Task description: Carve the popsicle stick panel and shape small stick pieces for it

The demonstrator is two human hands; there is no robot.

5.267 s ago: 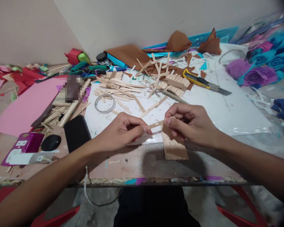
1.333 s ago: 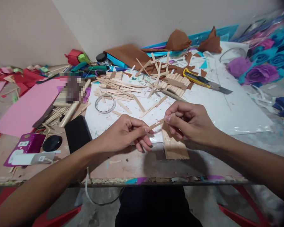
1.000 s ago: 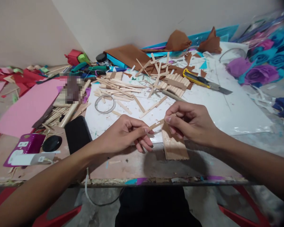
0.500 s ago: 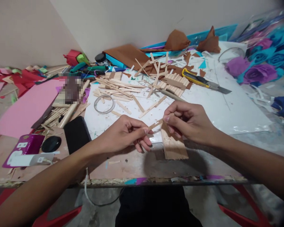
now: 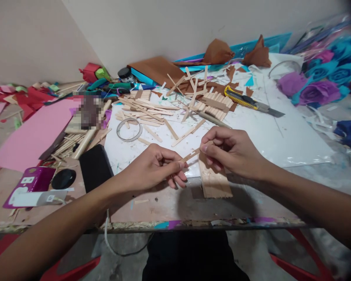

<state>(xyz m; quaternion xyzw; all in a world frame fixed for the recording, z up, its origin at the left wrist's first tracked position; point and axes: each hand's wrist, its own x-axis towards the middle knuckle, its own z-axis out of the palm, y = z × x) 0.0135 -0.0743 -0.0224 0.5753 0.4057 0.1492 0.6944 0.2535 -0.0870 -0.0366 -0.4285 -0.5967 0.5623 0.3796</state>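
Between my two hands a thin wooden craft stick (image 5: 190, 156) is held up, with what look like small notches along its edge. Thumb and fingers of my left hand (image 5: 160, 167) pinch its left end. The other end is pinched by my right hand (image 5: 226, 150), whose fingers hide that tip. Below my right hand lies a flat wooden block (image 5: 216, 181), its upper part covered by the fingers. Beyond the hands, another notched craft stick (image 5: 188, 133) rests on the white sheet (image 5: 295, 144).
Loose craft sticks (image 5: 152, 109) lie behind a tape roll (image 5: 129, 130). A yellow utility knife (image 5: 251, 102) has its blade out at the right. Left of my hands are a phone (image 5: 96, 168) and a purple device (image 5: 32, 185). Paper flowers (image 5: 320, 91) stand far right.
Both hands keep their pinch on the craft stick and have shifted only very slightly to the left. Nothing else has visibly moved on the table.
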